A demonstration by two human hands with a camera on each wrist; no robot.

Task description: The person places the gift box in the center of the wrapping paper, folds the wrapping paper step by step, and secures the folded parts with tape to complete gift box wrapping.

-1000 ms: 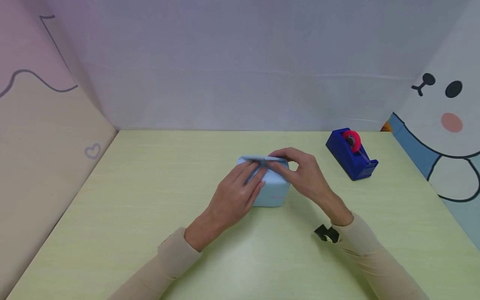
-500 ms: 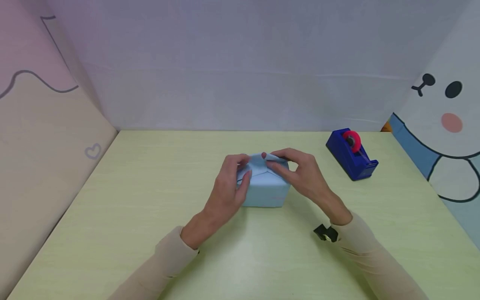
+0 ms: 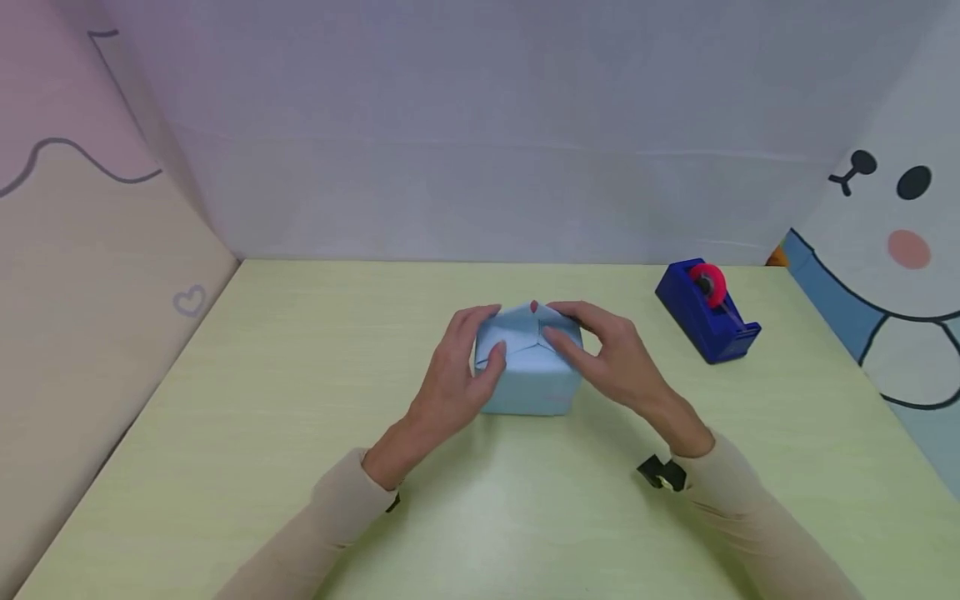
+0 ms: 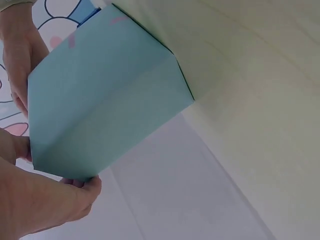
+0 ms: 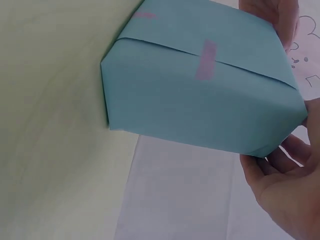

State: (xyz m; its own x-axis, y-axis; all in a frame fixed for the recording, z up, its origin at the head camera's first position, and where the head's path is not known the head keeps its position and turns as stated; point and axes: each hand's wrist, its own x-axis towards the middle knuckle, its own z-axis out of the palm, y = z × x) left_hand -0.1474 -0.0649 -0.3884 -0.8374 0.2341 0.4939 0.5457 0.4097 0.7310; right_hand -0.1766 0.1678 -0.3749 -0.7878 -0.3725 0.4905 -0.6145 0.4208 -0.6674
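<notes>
A box wrapped in light blue paper (image 3: 528, 387) stands on the table between both hands. Paper flaps (image 3: 517, 329) are folded over its top, with a small dark red spot (image 3: 534, 307) at the far edge. My left hand (image 3: 450, 371) holds the box's upper left, thumb on top and fingers over the far edge. The right hand (image 3: 618, 358) grips the upper right corner likewise, its thumb on the folded paper. In the right wrist view, a strip of pink tape (image 5: 206, 60) crosses a paper seam on the side.
A blue tape dispenser (image 3: 705, 312) with a red-cored roll stands at the table's back right. The pale wooden table (image 3: 315, 358) meets a light back wall (image 3: 480, 200) and printed side panels. Dark wrist mounts (image 3: 662, 473) show near the sleeves.
My left hand has gone from the middle of the box's top to its left edge, uncovering the folded flaps. The right hand keeps its hold at the right corner.
</notes>
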